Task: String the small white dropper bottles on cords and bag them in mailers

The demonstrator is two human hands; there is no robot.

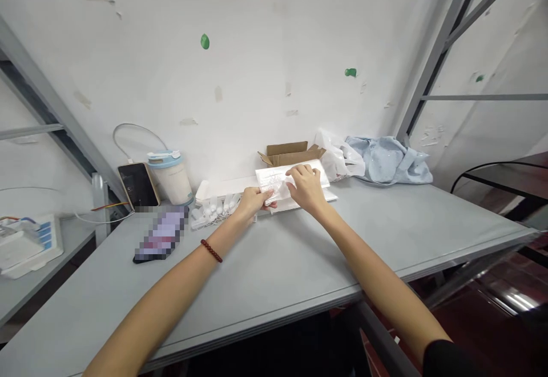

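My left hand (253, 201) has its fingers closed on the near edge of a small clear plastic bag (277, 187). Curled at the bag's right side are the fingers of my right hand (307, 185), which also appear to pinch the plastic. What lies inside the bag is too small to make out. Right behind the hands are white flat pieces (268, 177), partly covered by them. Left of my left hand lies a pile of small white parts with thin cords (216, 208).
An open cardboard box (289, 153), a white plastic bag (342, 157) and a light blue cloth bag (391, 160) stand along the wall. At left are a lidded cup (171, 177), an upright phone (139, 185) and a blurred-out device (162, 234) on the grey table (274, 285).
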